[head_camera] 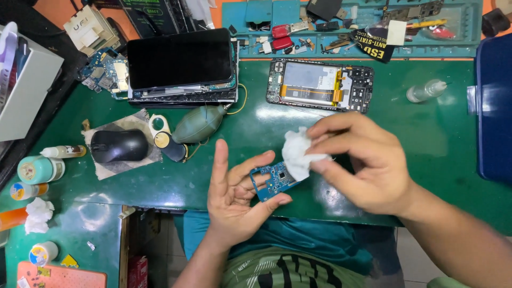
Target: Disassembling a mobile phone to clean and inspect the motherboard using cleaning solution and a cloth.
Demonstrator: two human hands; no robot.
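Observation:
My left hand holds a small blue circuit board by its edges, between thumb and fingers, just over the front edge of the green mat. My right hand pinches a crumpled white tissue and presses it against the right end of the board. An opened phone body with its battery showing lies flat on the mat beyond my hands.
A stack of phones with a dark screen sits at the back left, with a green air blower bulb and a black mouse near it. A small clear bottle lies right. A teal parts tray runs along the back. Small bottles stand far left.

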